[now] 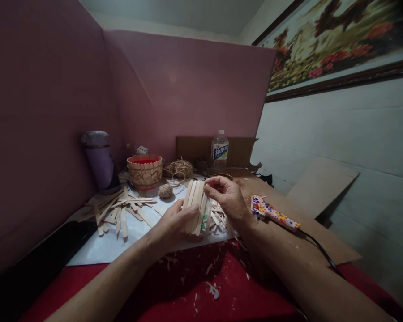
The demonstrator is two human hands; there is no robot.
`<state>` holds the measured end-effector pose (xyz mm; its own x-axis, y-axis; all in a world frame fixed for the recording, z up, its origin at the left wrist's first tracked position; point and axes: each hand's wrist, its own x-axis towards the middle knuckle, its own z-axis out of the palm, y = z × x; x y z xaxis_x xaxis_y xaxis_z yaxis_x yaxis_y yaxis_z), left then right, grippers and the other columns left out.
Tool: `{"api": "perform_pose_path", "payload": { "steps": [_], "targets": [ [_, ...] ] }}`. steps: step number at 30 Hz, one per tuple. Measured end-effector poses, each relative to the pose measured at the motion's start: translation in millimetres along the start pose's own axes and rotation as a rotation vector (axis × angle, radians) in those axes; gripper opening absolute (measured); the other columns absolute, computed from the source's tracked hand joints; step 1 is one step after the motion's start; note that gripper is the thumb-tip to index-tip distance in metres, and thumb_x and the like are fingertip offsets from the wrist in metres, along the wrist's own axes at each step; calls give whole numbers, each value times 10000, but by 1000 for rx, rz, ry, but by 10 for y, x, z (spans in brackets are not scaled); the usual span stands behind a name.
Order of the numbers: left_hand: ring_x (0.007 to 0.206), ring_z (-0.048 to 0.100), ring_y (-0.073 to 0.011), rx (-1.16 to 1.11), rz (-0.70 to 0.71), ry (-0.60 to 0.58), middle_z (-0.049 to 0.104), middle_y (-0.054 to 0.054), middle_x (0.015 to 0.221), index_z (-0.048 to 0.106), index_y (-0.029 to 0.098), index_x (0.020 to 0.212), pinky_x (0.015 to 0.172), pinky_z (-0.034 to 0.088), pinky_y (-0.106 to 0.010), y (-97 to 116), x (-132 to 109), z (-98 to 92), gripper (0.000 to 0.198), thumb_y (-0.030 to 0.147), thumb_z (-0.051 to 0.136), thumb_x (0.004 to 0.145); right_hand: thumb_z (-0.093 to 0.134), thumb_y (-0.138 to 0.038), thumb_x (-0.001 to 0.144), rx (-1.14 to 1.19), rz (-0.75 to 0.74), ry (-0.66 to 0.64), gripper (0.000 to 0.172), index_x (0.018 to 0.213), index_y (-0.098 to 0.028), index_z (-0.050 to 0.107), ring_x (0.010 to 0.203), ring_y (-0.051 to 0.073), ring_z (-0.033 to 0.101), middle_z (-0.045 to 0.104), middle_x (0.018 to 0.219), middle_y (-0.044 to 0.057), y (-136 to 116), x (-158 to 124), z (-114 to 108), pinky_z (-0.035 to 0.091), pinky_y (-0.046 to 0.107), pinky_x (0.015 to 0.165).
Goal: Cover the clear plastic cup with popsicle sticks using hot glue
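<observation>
My left hand [173, 223] is wrapped around a small clear container [208, 210] whose side is partly covered with upright wooden craft sticks [194, 201]. A patch of green shows on its bare part. At the top right edge, my right hand [231, 199] pinches the upper end of the outermost craft stick between thumb and fingers. Whether that stick is fixed to the wall or loose, I cannot tell. To the right of my right hand, a flower-patterned glue gun [273, 213] lies on the cardboard [309, 239].
Loose craft sticks [122, 214] lie scattered on white paper [97, 250] at left. Behind stand a purple tumbler [102, 165], a stick-covered pot with red inside [144, 172], twine coils [179, 169], a twine ball [165, 191] and a bottle [220, 152]. White scraps dot the red cloth [174, 290].
</observation>
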<state>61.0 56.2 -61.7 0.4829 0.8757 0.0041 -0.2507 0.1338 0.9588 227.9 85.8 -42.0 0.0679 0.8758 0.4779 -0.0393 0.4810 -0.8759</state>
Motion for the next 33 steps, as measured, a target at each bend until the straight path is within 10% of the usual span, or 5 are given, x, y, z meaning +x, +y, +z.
{"api": "perform_pose_path", "payload": {
  "steps": [13, 25, 33],
  "targets": [
    [767, 606, -193, 58, 2, 122, 610, -101, 969, 510, 175, 1228, 623, 518, -308, 12, -2, 75, 690, 370, 798, 632, 781, -443, 652, -32, 2, 23, 333, 803, -171, 661, 709, 160, 549, 643, 769, 30, 1, -39, 29, 447, 300, 684],
    [724, 616, -195, -71, 51, 77, 630, -101, 939, 532, 152, 1186, 549, 516, -292, 57, -3, 72, 513, 328, 699, 734, 720, -472, 719, 209, 194, -121, 341, 887, -187, 638, 784, 188, 613, 684, 867, 40, -19, -83, 88, 473, 302, 712],
    [682, 633, -202, -322, -33, 169, 676, -109, 855, 612, 101, 1088, 604, 554, -348, 145, -34, 77, 342, 292, 599, 804, 582, -329, 849, -288, -335, -58, 208, 1014, -206, 616, 1083, 240, 542, 604, 1101, 89, -37, -209, 72, 387, 425, 982]
  ]
}}
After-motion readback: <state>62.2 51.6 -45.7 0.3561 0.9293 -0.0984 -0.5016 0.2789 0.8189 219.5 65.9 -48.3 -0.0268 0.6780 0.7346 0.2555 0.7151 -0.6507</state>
